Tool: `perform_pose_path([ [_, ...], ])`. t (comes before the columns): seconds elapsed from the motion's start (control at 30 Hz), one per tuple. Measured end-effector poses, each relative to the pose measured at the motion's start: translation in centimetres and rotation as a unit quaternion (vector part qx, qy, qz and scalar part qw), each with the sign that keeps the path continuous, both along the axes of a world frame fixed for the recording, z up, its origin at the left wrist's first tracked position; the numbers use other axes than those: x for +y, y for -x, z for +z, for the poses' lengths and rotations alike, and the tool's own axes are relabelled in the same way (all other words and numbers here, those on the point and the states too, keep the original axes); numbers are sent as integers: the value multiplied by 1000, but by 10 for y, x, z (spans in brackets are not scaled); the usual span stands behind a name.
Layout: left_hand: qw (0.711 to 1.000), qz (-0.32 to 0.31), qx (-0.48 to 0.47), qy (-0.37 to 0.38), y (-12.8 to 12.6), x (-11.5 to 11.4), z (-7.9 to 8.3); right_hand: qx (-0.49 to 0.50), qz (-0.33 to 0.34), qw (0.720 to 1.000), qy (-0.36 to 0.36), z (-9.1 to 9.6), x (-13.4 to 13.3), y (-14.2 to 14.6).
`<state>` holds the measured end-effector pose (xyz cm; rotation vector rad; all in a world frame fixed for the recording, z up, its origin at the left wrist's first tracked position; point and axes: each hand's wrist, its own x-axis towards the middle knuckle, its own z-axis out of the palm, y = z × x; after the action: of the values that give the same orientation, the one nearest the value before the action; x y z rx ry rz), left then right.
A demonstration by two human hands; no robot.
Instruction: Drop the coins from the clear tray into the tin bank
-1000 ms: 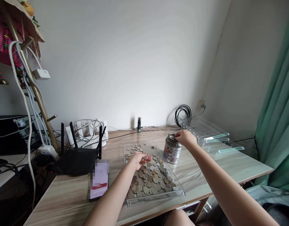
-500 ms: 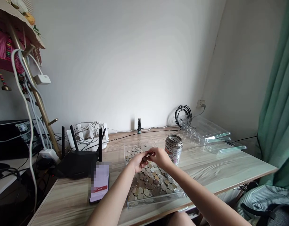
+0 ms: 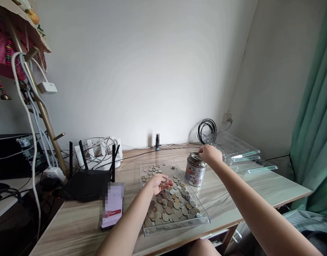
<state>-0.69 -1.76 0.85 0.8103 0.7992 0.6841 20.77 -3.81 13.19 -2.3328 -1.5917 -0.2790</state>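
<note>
A clear plastic tray (image 3: pixel 176 224) lies on the desk with many loose coins (image 3: pixel 176 205) spread over its bottom. My left hand (image 3: pixel 162 183), palm partly up and fingers curled, hovers above the tray and holds what appear to be a few coins. To the right of the tray stands a round floral tin (image 3: pixel 194 174) with a metal lid. At the top of this tin is my right hand (image 3: pixel 210 154), its fingertips pinched together at the lid; whatever they hold is hidden.
Left of the tray are a phone (image 3: pixel 112 209) and a black router (image 3: pixel 86 186) with upright antennas. A small dark bottle (image 3: pixel 157 142) stands near the wall. Stacked clear trays (image 3: pixel 240 153) and a coiled black cable (image 3: pixel 207 131) sit at the back right.
My right hand has left my left hand and moved right to the tin's lid. The left hand stays over the tray, its palm now more exposed.
</note>
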Motion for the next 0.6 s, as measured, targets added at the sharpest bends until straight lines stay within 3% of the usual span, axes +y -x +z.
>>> perform_pose_path([
  [0.07,1000,-1,11,-7,-1,0,0,-6,-6,999,38,-1,1,-3],
  [0.2,999,-7,36,-30,-2,-1,2,0,8,999,50,-5,3,-1],
  [0.3,997,-25,46,-52,-1,-3,5,-19,25,1000,-3,-9,0,6],
  [0.4,997,-25,42,-63,0,-5,8,7,126,989,-81,-22,-6,26],
  [0.5,998,-24,15,-61,0,-5,9,96,265,959,-22,-45,-15,56],
  [0.6,999,-8,-3,-38,0,-4,8,115,322,940,14,-67,-21,84],
])
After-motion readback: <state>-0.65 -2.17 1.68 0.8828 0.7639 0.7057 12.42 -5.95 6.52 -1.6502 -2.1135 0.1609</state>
